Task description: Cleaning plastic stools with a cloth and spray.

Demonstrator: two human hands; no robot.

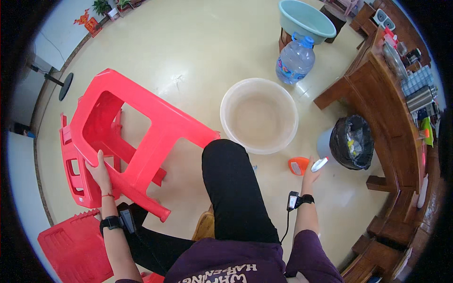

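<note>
A red plastic stool (155, 152) lies tipped over at the left, its legs and side openings turned toward me. My left hand (99, 174) grips the edge of one of its sides. One leg end reaches my bent knee. In my right hand (310, 174) is an orange spray bottle (298, 166) with a white trigger head (320, 164), held just above or on the floor; I cannot tell which. A translucent white plastic basin (230, 122) stands ahead of my knee, with what looks like cloudy water in it.
More red plastic stools (76, 173) stand beyond my left hand, and a red plastic piece (74, 244) lies nearer. A large water bottle (295, 63) and light-blue basin (306, 17) stand ahead. Right are a black-bagged bin (338, 141) and wooden furniture (385, 116). A round-based stand (66, 86) is far left.
</note>
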